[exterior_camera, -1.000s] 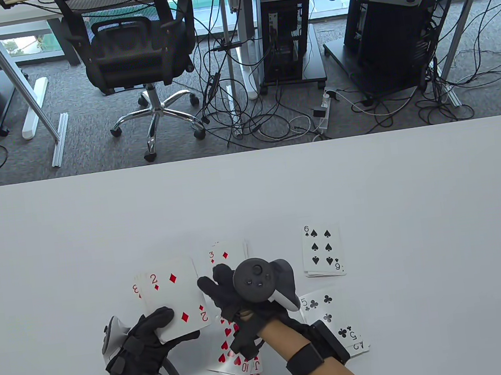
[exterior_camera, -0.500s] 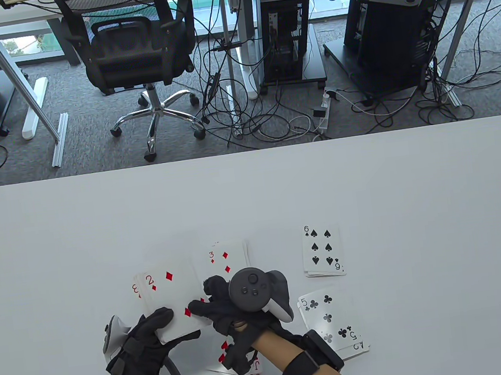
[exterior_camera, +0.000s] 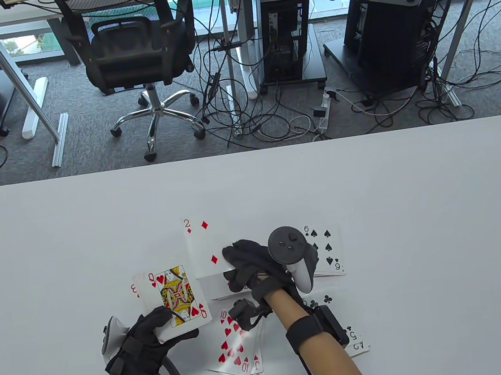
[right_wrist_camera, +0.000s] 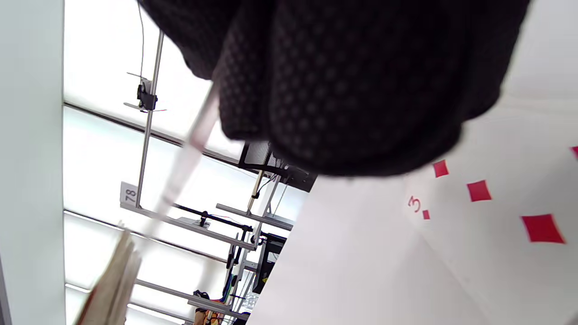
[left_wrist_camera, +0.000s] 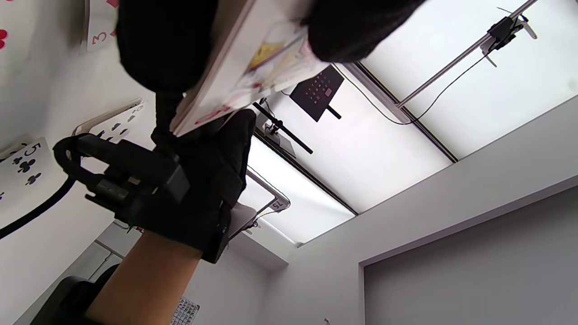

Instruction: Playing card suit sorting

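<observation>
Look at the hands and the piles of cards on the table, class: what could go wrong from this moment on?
The right hand pinches the 2 of diamonds by one end only; it may slip or land askew beside the diamond pile. That wrist hangs over the loosely fanned heart pile and club pile and could scatter them. The left hand holds a fanned deck, queen of hearts on top, which might slide off.

Even, bright daylight on the table (exterior_camera: 367, 183); soft shadows. Wrist views: ceiling panels (left_wrist_camera: 451, 90) overexposed toward 1 o'clock, the right hand (right_wrist_camera: 343, 81) blurred, out of focus.
</observation>
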The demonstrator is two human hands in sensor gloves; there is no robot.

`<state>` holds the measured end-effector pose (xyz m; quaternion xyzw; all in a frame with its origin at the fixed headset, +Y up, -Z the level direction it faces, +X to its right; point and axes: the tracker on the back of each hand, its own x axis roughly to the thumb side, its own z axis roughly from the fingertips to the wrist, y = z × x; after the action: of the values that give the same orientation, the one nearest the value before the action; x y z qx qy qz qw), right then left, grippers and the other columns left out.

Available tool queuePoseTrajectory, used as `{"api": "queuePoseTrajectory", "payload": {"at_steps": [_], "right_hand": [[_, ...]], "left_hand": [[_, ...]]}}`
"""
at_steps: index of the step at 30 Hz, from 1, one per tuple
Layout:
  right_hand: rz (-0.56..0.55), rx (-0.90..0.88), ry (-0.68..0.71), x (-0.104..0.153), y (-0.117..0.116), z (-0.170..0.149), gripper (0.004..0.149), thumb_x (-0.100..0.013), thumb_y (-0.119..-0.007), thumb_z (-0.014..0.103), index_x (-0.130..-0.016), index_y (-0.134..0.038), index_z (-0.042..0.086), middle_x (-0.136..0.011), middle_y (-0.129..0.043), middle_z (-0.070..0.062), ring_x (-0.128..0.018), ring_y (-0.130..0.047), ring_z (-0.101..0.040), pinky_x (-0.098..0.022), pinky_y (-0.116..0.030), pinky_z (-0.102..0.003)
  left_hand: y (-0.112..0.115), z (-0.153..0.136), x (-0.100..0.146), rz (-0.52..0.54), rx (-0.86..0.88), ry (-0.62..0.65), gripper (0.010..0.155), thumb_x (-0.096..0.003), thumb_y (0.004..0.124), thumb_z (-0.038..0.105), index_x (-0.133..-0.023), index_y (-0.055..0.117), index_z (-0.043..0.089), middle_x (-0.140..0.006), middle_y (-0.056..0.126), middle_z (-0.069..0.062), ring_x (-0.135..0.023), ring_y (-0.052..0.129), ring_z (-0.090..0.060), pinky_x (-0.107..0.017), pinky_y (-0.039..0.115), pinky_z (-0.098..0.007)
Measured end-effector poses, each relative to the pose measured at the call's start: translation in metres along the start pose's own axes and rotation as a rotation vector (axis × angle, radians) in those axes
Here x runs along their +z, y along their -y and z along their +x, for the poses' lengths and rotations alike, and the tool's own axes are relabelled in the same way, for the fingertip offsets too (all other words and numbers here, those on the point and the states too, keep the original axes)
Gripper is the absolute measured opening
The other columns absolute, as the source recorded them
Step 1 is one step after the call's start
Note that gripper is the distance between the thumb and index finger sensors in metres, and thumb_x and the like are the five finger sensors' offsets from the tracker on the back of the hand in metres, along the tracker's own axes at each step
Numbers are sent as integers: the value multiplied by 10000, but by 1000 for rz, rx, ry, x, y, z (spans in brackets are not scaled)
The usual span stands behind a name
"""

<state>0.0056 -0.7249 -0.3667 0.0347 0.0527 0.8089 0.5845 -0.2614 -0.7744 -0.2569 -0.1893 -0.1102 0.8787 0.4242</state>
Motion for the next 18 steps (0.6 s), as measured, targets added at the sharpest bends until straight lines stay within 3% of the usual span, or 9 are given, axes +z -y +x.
{"api": "queuePoseTrajectory", "payload": {"at_steps": [5,13,18], "right_hand": [[-80,351,-76,-10,-11,-19,439,-513,-704,202,-736,-723,-176,-371,-948,-91,-109,-971,-206,-305,-853,-468],[4,964,-129,-20,-37,-25,531,-521,-716,274,-763,-699,-198,-330,-949,-77,-74,-951,-201,-276,-859,-452],[54,1152,-141,-21,-47,-32,575,-530,-698,318,-768,-692,-205,-318,-945,-74,-75,-942,-204,-270,-856,-443]], "left_hand": [[0,0,0,1,3,-3,595,-624,696,361,-1104,372,221,-1128,556,-84,-957,750,-355,-571,820,-431],[-1,0,0,-3,2,-5,594,-625,695,360,-1104,371,221,-1128,555,-83,-957,750,-355,-571,820,-430],[-2,-1,0,-4,-1,-13,595,-625,696,359,-1104,373,219,-1127,557,-86,-955,750,-358,-570,819,-432]]}}
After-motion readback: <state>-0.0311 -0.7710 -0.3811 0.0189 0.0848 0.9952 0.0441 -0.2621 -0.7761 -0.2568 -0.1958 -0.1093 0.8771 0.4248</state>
